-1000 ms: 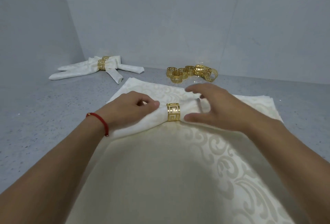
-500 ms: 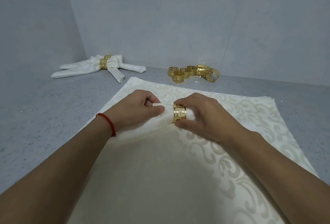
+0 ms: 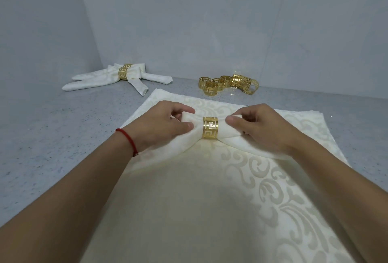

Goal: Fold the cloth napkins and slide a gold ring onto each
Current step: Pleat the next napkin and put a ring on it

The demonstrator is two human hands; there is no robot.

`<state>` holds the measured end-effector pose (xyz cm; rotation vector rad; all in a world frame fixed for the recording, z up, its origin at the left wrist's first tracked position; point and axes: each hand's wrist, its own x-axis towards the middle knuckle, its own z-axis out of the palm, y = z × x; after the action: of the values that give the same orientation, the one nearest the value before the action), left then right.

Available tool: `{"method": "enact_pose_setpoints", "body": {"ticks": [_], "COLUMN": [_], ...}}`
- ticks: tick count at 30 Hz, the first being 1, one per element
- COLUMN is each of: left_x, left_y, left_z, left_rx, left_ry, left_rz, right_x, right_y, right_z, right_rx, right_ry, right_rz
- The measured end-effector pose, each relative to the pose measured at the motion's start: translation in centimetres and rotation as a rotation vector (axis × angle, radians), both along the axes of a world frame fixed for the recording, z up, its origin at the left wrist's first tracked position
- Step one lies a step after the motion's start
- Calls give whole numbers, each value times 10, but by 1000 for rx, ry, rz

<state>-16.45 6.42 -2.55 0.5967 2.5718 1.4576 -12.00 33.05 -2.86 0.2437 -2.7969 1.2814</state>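
My left grip [image 3: 165, 124] and right grip [image 3: 258, 128] both pinch the folded napkin [image 3: 193, 134] either side of its gold ring [image 3: 210, 127], atop the flat napkin stack [image 3: 189, 199] on the counter [image 3: 63, 132]. Spare rings [image 3: 227, 84] lie beyond.

light: soft, even, dim | shadows: faint | focus: sharp | edges: wide-angle bowing

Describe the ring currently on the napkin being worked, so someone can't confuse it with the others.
Start at the flat stack of cream napkins in the middle. On it lies a rolled napkin, pinched by the left hand and right hand. The gold ring sits between them, not loose or far left.
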Motion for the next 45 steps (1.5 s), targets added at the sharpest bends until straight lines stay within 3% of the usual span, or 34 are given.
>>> {"method": "enact_pose_setpoints", "body": {"ticks": [8,11,18,22,27,34,38,40,43,45], "left_x": [-3,-1,11,17,24,36,38,39,42,46], "left_y": [-10,-6,-24,-63,-102,-141,-147,-147,-146,-145], "left_z": [21,40,72,73,63,64,60,58,58,58], "left_rx": [264,227,-211,-181,-120,-107,-102,-116,-148,-108], "left_ry": [-304,-373,-229,-250,-234,-223,-226,-221,-238,-251], "left_rz": [-107,-161,-271,-237,-204,-185,-166,-147,-100,-89], "right_x": [-4,-3,12,26,34,39,37,38,41,41], "right_y": [-16,-27,-75,-94,-114,-139,-158,-172,-190,-199], "right_z": [29,43,57,45,32,43,46,43,39,38], "right_rx": [129,57,-163,-221,-307,-148,38,48,269,350], "right_ry": [116,69,-34,-184,-216,-230,-105,67,411,498], "right_rz": [-76,15,98,197,194,212,165,189,272,274]}}
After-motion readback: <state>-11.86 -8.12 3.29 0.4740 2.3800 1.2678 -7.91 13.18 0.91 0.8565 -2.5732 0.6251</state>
